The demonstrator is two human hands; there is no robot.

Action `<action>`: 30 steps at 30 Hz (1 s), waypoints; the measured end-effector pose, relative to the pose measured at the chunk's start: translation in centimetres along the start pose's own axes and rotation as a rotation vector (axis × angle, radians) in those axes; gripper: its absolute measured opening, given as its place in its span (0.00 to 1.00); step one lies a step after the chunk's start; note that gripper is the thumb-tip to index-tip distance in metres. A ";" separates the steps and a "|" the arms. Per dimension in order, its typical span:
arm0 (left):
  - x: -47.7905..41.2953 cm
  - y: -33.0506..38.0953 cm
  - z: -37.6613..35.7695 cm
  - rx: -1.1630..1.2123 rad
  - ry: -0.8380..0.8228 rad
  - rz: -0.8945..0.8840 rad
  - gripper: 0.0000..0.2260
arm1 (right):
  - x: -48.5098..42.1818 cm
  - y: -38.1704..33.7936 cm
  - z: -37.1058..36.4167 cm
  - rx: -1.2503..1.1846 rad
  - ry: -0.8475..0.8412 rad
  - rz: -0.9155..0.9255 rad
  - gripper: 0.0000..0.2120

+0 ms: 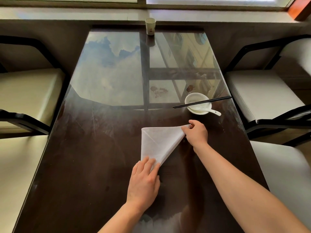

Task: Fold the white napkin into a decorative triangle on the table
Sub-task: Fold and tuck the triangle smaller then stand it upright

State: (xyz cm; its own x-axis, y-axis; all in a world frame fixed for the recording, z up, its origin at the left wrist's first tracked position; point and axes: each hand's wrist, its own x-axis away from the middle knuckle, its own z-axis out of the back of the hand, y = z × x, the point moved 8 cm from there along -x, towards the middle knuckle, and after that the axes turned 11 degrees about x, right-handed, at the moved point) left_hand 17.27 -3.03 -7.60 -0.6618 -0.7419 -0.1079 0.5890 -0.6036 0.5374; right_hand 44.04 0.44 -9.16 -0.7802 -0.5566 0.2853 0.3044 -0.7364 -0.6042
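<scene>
The white napkin [159, 142] lies on the dark glossy table [84, 157] as a folded triangle, its point toward me. My left hand [145, 179] rests flat on that near point, fingers spread, pressing it down. My right hand [196, 132] pinches the far right corner of the napkin between thumb and fingers. A crease runs diagonally across the cloth from the far left corner.
A white bowl [193, 99] with a white spoon [211, 111] in it and black chopsticks [202, 102] laid across its rim stands just beyond my right hand. A paper cup [150, 26] is at the far edge. Cream-cushioned chairs [265, 93] flank both sides.
</scene>
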 end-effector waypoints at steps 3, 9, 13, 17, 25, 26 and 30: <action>0.1 -0.2 1.1 0.127 0.087 0.062 0.13 | -0.3 0.1 0.1 0.016 -0.008 -0.036 0.15; 0.4 -3.7 2.9 0.418 0.241 0.593 0.23 | -0.3 0.0 0.3 0.056 0.000 -0.016 0.07; 0.8 -5.8 2.6 0.543 0.161 0.894 0.22 | 0.0 0.2 0.5 0.080 -0.005 0.004 0.04; 0.4 -6.6 3.1 0.544 0.111 0.900 0.08 | 0.5 0.8 0.6 0.027 -0.028 -0.026 0.05; -0.9 -7.9 6.2 0.158 0.208 0.518 0.15 | 3.0 0.5 0.4 0.270 -0.119 0.101 0.07; -1.1 -7.1 6.1 0.067 0.201 0.415 0.18 | 3.6 -0.1 0.8 0.403 -0.049 0.207 0.12; -1.2 -1.8 2.9 -0.085 0.027 -0.005 0.27 | 11.9 -4.7 -1.1 0.606 0.163 0.921 0.25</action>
State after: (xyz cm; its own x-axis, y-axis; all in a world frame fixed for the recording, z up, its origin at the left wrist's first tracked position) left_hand 15.70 -0.17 -6.06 -0.6528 -0.7456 -0.1340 0.6235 -0.6293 0.4640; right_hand 32.73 -2.24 -3.74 -0.1676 -0.9625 -0.2132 0.9856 -0.1586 -0.0585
